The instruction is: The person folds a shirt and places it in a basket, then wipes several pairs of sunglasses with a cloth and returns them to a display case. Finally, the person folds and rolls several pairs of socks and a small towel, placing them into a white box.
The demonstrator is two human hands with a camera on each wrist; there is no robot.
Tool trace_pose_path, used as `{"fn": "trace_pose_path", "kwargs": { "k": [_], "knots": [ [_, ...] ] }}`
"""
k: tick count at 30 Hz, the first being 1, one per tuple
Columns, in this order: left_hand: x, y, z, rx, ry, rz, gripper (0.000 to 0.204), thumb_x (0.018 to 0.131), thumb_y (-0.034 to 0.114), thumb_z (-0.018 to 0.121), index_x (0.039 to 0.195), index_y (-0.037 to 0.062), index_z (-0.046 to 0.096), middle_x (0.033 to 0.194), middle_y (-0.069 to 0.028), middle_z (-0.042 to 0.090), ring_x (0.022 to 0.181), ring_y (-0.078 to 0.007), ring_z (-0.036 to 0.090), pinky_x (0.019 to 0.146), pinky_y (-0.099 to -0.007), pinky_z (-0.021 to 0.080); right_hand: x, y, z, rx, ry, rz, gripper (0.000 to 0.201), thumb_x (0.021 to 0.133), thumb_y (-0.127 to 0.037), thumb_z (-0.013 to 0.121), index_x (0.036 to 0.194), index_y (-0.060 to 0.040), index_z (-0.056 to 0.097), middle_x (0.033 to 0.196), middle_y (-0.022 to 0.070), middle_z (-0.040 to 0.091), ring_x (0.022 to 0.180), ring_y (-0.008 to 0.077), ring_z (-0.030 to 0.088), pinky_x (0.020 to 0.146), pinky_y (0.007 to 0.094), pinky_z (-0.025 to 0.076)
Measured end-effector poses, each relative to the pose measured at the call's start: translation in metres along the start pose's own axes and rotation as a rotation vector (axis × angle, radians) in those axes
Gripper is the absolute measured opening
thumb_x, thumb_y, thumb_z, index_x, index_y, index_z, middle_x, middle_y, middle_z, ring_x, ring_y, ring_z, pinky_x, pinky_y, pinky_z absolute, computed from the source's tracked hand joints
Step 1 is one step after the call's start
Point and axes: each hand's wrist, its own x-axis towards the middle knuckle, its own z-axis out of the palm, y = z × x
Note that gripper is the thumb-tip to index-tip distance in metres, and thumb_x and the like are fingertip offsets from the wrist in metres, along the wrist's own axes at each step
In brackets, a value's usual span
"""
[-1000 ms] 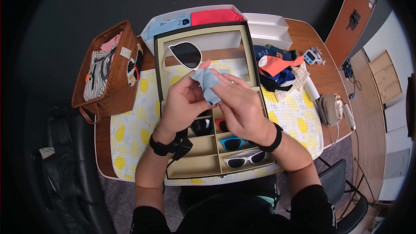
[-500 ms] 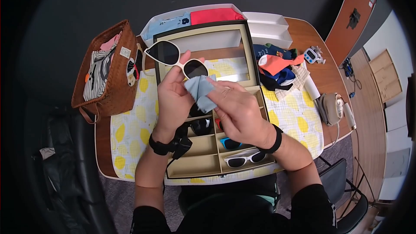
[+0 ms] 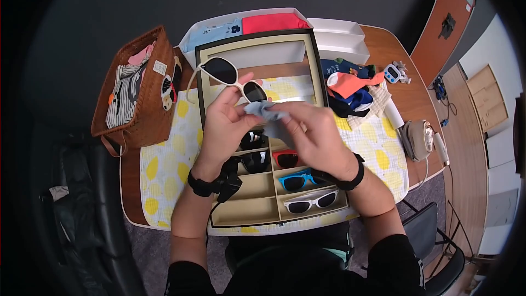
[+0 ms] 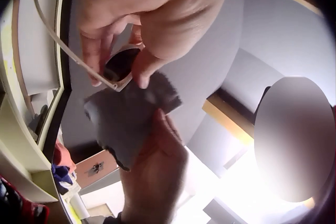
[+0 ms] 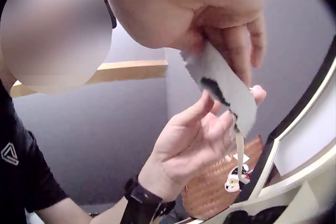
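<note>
Cream-framed sunglasses [image 3: 220, 70] are held up over the box by my left hand [image 3: 219, 131], which pinches them near one lens; one arm of the frame sticks out to the left. My right hand [image 3: 323, 140] pinches a grey-blue cloth [image 3: 266, 111] at that lens's lower edge. In the left wrist view, the cloth [image 4: 126, 113] hangs spread below the lens [image 4: 121, 65]. It covers part of the left fingers in the right wrist view. Beneath the hands lies an open compartment box [image 3: 245, 208] holding black [image 3: 255, 160], red [image 3: 285, 158], blue [image 3: 296, 181] and white sunglasses [image 3: 310, 203].
The box's windowed lid [image 3: 310, 71] stands raised behind the hands. A wicker basket [image 3: 145, 107] of clothes is at left. White trays [image 3: 339, 38] line the back. Socks [image 3: 350, 85], a small timer [image 3: 392, 72] and a corded beige device [image 3: 419, 137] are at right.
The sunglasses came into fuller view as the hands drew apart, rising leftward, then shifted slightly right and down. The cloth, first bunched between both hands, now sits at the lens's lower edge.
</note>
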Motion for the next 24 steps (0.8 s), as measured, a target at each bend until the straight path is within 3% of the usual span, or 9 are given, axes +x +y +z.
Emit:
{"fn": "trace_pose_path", "kwargs": {
  "k": [1,2,4,11,15,16,17,19,24],
  "knots": [
    [-0.001,-0.001,-0.002,0.001,-0.002,0.004,0.056,0.094,-0.011,0.061,0.147,-0.0063,0.041,0.142,-0.0174,0.055,0.123,-0.0249,0.062,0.1,-0.0327,0.054,0.001,-0.001,-0.006,0.007,-0.021,0.237,0.016,0.09,0.0,0.059,0.102,-0.0002,0.069,0.076,0.0235,0.065,0.074,0.043,0.067,0.07,0.0474,0.055],
    [-0.003,-0.001,-0.004,0.015,-0.004,-0.005,0.044,0.1,0.002,0.056,0.142,-0.0076,0.045,0.144,-0.0199,0.053,0.126,-0.0287,0.061,0.103,-0.0359,0.052,0.002,0.015,-0.005,-0.155,0.089,0.147,0.011,0.093,-0.006,0.057,0.092,-0.0013,0.067,0.071,0.0235,0.063,0.069,0.0443,0.065,0.061,0.0496,0.051],
    [-0.001,0.0,-0.009,0.076,0.005,-0.01,0.046,0.111,0.03,0.04,0.125,-0.009,0.058,0.145,-0.0241,0.052,0.128,-0.0346,0.059,0.105,-0.0404,0.049,0.006,0.028,-0.015,-0.402,0.061,0.245,0.011,0.092,-0.008,0.058,0.088,-0.0002,0.066,0.074,0.0233,0.065,0.073,0.0451,0.065,0.065,0.0519,0.051],
    [-0.006,0.006,-0.005,-0.266,-0.105,-0.143,0.049,0.11,0.031,0.038,0.106,-0.0088,0.066,0.136,-0.0275,0.058,0.127,-0.0327,0.059,0.105,-0.0424,0.048,0.01,0.054,-0.035,-0.404,0.139,0.289,0.013,0.091,-0.009,0.059,0.09,0.0032,0.065,0.094,0.023,0.068,0.088,0.0448,0.065,0.075,0.0527,0.051],
    [-0.009,0.008,0.001,-0.269,-0.056,-0.247,0.035,0.105,0.023,0.055,0.107,-0.0098,0.067,0.123,-0.0221,0.066,0.113,-0.0263,0.064,0.1,-0.0378,0.051,0.012,0.042,-0.034,-0.267,0.007,0.383,0.016,0.092,-0.01,0.06,0.085,0.0033,0.065,0.078,0.0256,0.065,0.077,0.0474,0.062,0.069,0.0509,0.049],
    [-0.01,0.004,-0.003,-0.245,-0.076,-0.24,0.032,0.105,0.018,0.054,0.112,-0.01,0.067,0.12,-0.0179,0.068,0.112,-0.0217,0.064,0.099,-0.035,0.051,0.01,0.046,-0.029,-0.122,-0.013,0.371,0.022,0.096,-0.012,0.06,0.083,0.0042,0.066,0.066,0.0194,0.064,0.063,0.0353,0.065,0.06,0.0435,0.047],
    [-0.01,0.001,-0.006,-0.223,-0.096,-0.233,0.029,0.105,0.014,0.054,0.116,-0.0101,0.067,0.116,-0.0137,0.07,0.111,-0.0172,0.064,0.098,-0.0323,0.05,0.009,0.048,-0.028,-0.112,-0.004,0.37,0.022,0.096,-0.012,0.06,0.083,0.0042,0.066,0.066,0.0194,0.064,0.063,0.0353,0.065,0.06,0.0435,0.047],
    [-0.011,0.0,-0.001,-0.098,-0.061,-0.257,0.023,0.103,0.008,0.058,0.111,-0.009,0.071,0.108,-0.0084,0.072,0.101,-0.0128,0.065,0.092,-0.0277,0.05,0.009,0.048,-0.027,0.302,-0.169,0.457,0.023,0.102,-0.014,0.058,0.096,0.0059,0.069,0.074,0.0021,0.066,0.071,0.0073,0.053,0.066,0.0293,0.045],
    [-0.01,-0.01,0.0,0.22,-0.01,-0.164,0.019,0.102,0.005,0.058,0.102,-0.0073,0.072,0.09,-0.0018,0.067,0.085,-0.0069,0.059,0.077,-0.0226,0.047,0.005,0.035,-0.016,0.842,0.048,0.484,0.024,0.103,-0.015,0.058,0.102,0.0036,0.072,0.09,0.0015,0.072,0.081,0.0059,0.06,0.076,0.0239,0.047]
  ]
}}
